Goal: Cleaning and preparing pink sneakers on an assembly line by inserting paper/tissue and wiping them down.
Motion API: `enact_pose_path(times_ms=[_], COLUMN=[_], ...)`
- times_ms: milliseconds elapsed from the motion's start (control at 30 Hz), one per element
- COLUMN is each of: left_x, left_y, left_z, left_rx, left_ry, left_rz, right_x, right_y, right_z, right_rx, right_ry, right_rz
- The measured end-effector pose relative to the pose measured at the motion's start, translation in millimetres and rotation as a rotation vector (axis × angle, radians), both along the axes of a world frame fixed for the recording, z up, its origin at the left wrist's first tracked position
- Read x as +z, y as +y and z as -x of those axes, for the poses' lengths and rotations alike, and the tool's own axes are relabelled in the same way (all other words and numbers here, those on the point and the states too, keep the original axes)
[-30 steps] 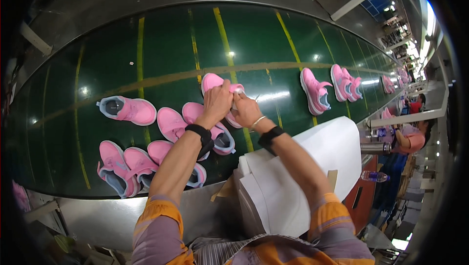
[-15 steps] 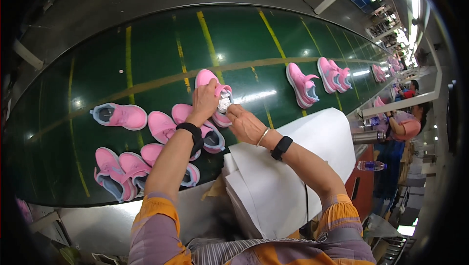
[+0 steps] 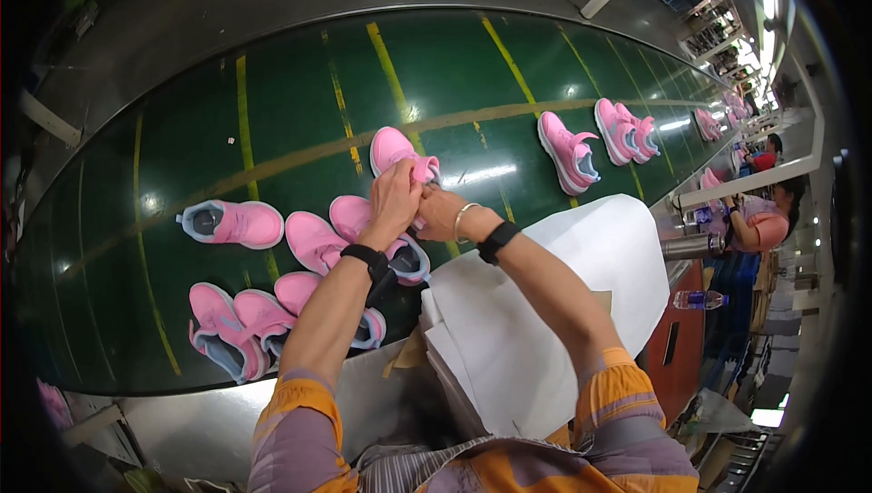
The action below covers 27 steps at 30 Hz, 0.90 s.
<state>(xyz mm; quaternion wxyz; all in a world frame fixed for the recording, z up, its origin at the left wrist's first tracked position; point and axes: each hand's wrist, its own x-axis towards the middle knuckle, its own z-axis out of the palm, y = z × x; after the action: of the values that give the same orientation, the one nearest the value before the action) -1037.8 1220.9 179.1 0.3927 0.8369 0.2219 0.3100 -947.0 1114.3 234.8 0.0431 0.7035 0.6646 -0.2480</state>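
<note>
At mid-belt a pink shoe points its toe away from me. My left hand is closed on its strap and upper near the opening. Pressed close beside it, my right hand has its fingers curled in at the shoe's opening. Both hands cover most of the opening, and what the right fingers hold is hidden. Just left of my hands lie more pink shoes with pale blue linings, among them a single shoe on its own and a shoe partly behind my left forearm.
The green belt carries yellow stripes. Large white sheets lie at its near edge, under my right forearm. To the right stand more pink shoes, a metal flask and a plastic bottle. A person sits farther along.
My right hand has moved in against my left hand. The crumpled white paper seen in the shoe's opening is now hidden behind my hands. The view has shifted slightly.
</note>
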Motion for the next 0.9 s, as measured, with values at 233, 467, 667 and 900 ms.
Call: enact_pose_path(times_ms=[233, 467, 667, 900], left_x=[9, 115, 165, 167], left_y=[-5, -56, -225, -248], left_z=[2, 11, 33, 40], left_rx=[-0.048, -0.084, -0.924, -0.963], left_ry=[0.279, 0.073, 0.255, 0.429], left_rz=[-0.359, -0.156, 0.005, -0.086], right_x=[160, 138, 120, 131], right_y=[-160, -368, -353, -362], right_z=[4, 49, 62, 26], right_rx=[-0.356, -0.981, -1.026, -0.946], right_ry=[-0.103, -0.284, -0.136, -0.336], right_rz=[-0.629, -0.434, -0.588, -0.451])
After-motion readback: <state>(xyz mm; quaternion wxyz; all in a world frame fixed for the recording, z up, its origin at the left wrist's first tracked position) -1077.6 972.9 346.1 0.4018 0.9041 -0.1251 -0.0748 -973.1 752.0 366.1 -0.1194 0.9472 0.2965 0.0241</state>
